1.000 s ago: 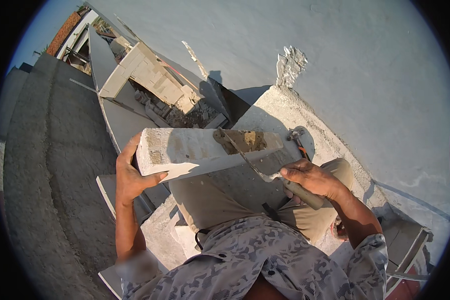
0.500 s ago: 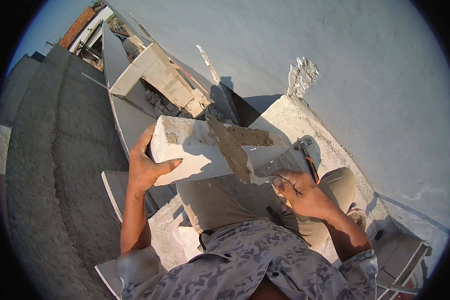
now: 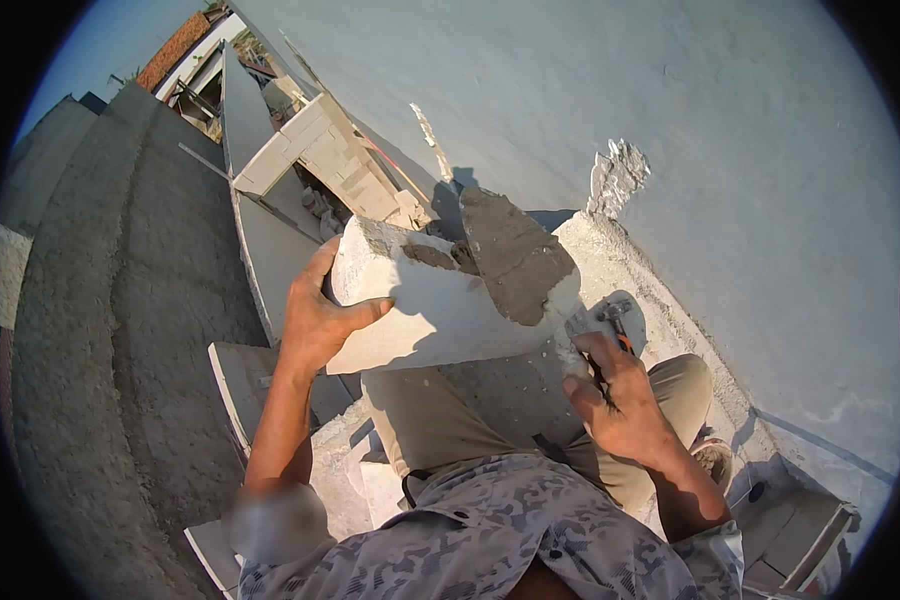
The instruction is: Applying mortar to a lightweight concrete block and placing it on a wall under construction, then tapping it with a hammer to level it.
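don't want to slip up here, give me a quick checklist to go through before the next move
1. Left hand gripping the block at its left end: ok.
2. Right hand on the trowel: ok, handle mostly hidden.
3. Mortar covering the block's upper face: not ok, bare near the left end.
4. Hammer apart from the blade: ok.
5. Block's underside supported: cannot tell, out of sight.
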